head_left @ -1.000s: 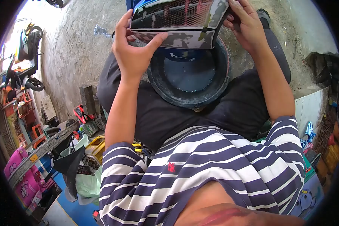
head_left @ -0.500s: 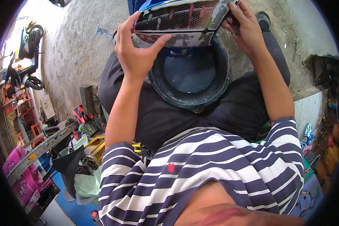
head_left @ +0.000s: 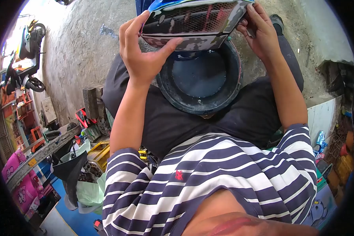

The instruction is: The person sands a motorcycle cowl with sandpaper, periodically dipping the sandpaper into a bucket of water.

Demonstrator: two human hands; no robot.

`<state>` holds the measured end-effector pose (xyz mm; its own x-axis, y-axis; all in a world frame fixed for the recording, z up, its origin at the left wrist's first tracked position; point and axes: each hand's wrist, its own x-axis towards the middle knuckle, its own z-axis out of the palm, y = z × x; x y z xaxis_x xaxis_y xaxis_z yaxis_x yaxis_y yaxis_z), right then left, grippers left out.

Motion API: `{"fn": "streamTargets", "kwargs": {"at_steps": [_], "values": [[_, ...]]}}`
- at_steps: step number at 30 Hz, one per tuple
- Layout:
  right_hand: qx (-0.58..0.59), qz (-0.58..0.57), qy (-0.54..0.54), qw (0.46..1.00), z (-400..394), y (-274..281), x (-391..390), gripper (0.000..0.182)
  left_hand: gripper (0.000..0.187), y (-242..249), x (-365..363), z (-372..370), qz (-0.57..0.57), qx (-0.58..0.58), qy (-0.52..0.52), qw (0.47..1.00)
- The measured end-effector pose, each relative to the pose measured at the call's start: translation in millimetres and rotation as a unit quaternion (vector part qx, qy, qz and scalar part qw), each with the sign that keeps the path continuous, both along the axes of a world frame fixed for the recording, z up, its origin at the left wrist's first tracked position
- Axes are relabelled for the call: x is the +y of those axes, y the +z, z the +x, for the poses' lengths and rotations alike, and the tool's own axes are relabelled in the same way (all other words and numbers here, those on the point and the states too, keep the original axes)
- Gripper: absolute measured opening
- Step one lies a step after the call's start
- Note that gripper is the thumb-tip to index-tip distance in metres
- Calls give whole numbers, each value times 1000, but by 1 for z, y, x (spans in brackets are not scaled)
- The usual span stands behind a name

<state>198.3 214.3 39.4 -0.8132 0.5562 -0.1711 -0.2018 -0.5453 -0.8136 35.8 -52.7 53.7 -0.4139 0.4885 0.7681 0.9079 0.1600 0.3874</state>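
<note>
Between my two hands is a panel with a mesh grille (head_left: 192, 19); it has a blue upper edge and blotchy grey, white and black borders. My left hand (head_left: 143, 51) grips its left end, the thumb lying along the lower border and the fingers partly hidden behind. At the right end my right hand (head_left: 262, 33) is closed on the edge with bent fingers. Under the panel stands a round black tub (head_left: 200, 106) between my legs, with dark, cloudy liquid in it. The panel covers the tub's far rim.
A scooter (head_left: 29, 59) is parked on the concrete floor at the left. Nearer are a wooden plank (head_left: 43, 155), a black and pale green bag (head_left: 72, 169) and yellow plastic parts (head_left: 98, 153). At the right, a white board (head_left: 322, 118) lies beside assorted clutter.
The panel has shifted slightly to the right and tilted a little, its right end slightly higher relative to the left. Both hands keep their hold on it.
</note>
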Motion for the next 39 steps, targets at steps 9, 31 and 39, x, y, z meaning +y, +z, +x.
{"fn": "streamTargets", "kwargs": {"at_steps": [9,31,39], "values": [[1,-24,55,998,1,-2,3,13,86,-11,4,4,100,-262,-57,958],[-201,-82,115,969,2,-62,-17,16,78,-9,-27,-3,-270,-417,0,868],[-190,-45,151,969,-7,-79,-3,15,76,-4,-15,9,-316,-160,33,934]]}}
